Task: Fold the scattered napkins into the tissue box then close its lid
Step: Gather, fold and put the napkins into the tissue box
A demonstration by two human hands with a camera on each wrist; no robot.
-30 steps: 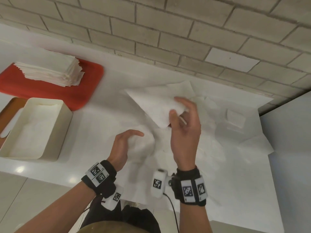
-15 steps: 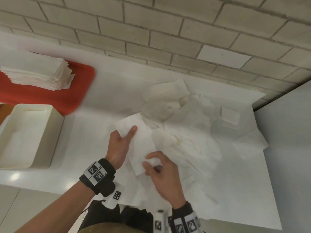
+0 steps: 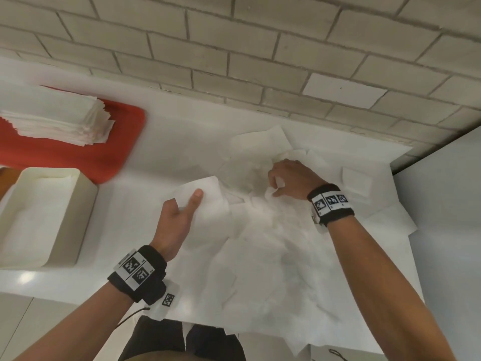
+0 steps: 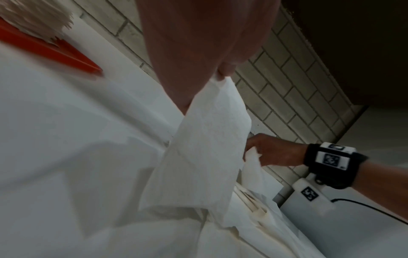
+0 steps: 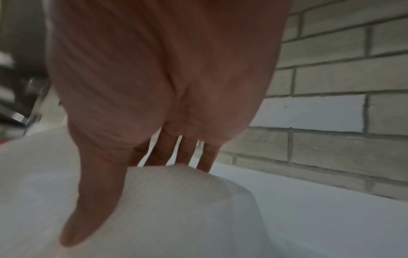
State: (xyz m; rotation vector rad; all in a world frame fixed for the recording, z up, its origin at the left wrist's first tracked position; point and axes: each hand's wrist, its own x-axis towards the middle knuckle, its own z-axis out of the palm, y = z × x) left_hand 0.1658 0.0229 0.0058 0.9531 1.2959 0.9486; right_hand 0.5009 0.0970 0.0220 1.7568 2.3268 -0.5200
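Left hand (image 3: 177,220) pinches a napkin (image 3: 205,201); right hand (image 3: 291,179) grips another — fingertips hidden.

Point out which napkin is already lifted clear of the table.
The folded napkin pinched in the left hand, hanging beside the loose pile. The others lie flat or crumpled on the table; the right hand only grasps one there.

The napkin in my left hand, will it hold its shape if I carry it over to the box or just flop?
Probably flops: the napkin hangs limp below the left hand pinching it. It looks thin and very light, so likely to drift. Creases suggest it crumples easily.
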